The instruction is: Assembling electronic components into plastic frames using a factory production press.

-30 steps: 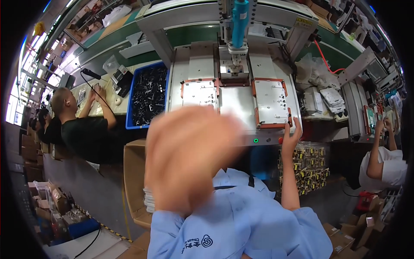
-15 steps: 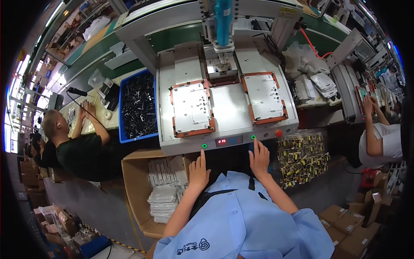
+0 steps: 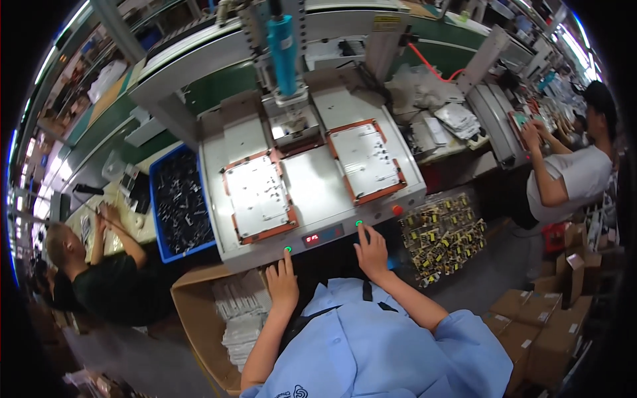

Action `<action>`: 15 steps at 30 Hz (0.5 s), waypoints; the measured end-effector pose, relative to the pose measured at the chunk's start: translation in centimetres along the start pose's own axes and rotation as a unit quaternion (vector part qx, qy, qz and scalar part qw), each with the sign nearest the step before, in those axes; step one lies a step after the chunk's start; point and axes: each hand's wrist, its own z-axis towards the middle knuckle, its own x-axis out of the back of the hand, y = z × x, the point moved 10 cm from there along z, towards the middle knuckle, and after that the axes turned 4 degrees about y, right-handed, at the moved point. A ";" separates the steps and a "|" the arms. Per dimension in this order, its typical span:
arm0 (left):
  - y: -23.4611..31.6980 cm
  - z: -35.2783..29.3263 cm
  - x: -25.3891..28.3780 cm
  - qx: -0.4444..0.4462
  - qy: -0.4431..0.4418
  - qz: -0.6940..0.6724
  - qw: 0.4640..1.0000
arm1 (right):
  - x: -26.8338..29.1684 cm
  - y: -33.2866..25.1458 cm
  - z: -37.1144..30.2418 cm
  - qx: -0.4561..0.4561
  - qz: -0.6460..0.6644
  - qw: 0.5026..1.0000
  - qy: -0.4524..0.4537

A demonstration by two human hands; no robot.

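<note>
My left hand (image 3: 283, 289) reaches up to the front panel of a bench machine (image 3: 318, 176), its index fingertip at the left green-ringed button (image 3: 288, 249). My right hand (image 3: 372, 255) points at the right green-ringed button (image 3: 359, 223), fingertip at its lower edge. Whether either button is pressed in, I cannot tell. Both hands hold nothing, and their fingers are stretched out. A small red-digit display (image 3: 322, 236) sits between the buttons. On the machine top lie two white plates in orange-brown frames, a left plate (image 3: 257, 194) and a right plate (image 3: 363, 159). A teal screwdriver unit (image 3: 283, 56) hangs above, behind them.
A blue bin (image 3: 154, 215) of small black parts stands left of the machine. Below it is a cardboard box (image 3: 192, 318) with stacked white pieces. Bagged small parts (image 3: 443, 239) lie at right, near a red knob (image 3: 397, 209). Co-workers sit at both sides.
The view has turned, so the machine sits lower left and tilted. My left index fingertip has closed the small gap to its button. My right hand stays at its button.
</note>
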 end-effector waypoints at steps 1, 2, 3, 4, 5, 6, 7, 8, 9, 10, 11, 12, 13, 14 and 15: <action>0.2 0.0 0.0 -0.009 0.002 -0.003 1.000 | 0.3 -0.3 0.1 0.001 0.004 1.000 0.003; 0.3 0.1 -0.1 -0.014 0.002 0.000 1.000 | 0.4 -0.2 0.1 0.000 0.010 1.000 -0.001; 0.4 0.2 -0.2 -0.018 0.001 0.004 1.000 | 0.4 -0.1 0.1 0.000 0.017 1.000 -0.006; 0.8 0.4 -0.1 -0.026 0.005 0.003 1.000 | 0.6 0.1 0.1 -0.004 0.014 1.000 -0.003; 1.0 0.5 -0.2 -0.030 0.006 0.003 1.000 | 0.6 0.2 0.1 -0.005 0.018 1.000 -0.002; 1.1 0.5 -0.6 -0.031 -0.006 0.004 1.000 | 0.6 0.2 0.1 -0.005 0.023 1.000 -0.003; 1.1 0.5 -1.0 -0.028 -0.016 0.006 0.999 | 0.7 0.3 0.2 -0.006 0.023 1.000 -0.001; 1.2 0.6 -1.2 -0.030 -0.016 0.007 0.999 | 0.8 0.2 0.3 0.000 0.020 1.000 0.006; 1.3 0.6 -1.6 -0.032 -0.022 0.019 0.999 | 1.0 0.1 0.4 0.005 0.017 1.000 0.013; 1.3 0.7 -2.0 -0.036 -0.029 0.031 0.998 | 1.0 0.3 0.5 0.003 0.016 1.000 0.014; 1.1 0.5 -3.1 -0.036 -0.028 0.032 0.998 | 1.0 0.2 0.7 0.016 0.007 1.000 0.015; 0.7 0.3 -4.5 -0.036 -0.012 0.076 0.996 | 1.0 0.0 0.9 0.028 -0.002 0.999 0.017; 1.0 0.7 -4.1 -0.037 0.002 0.119 0.992 | 1.1 0.0 1.0 0.026 -0.002 1.000 0.018; 1.2 0.9 -3.8 -0.040 0.003 0.119 0.992 | 1.2 -0.1 1.1 0.024 -0.003 0.999 0.022; 1.2 0.8 -4.1 -0.026 -0.032 0.072 0.997 | 1.4 -0.2 1.1 0.023 -0.004 0.999 0.025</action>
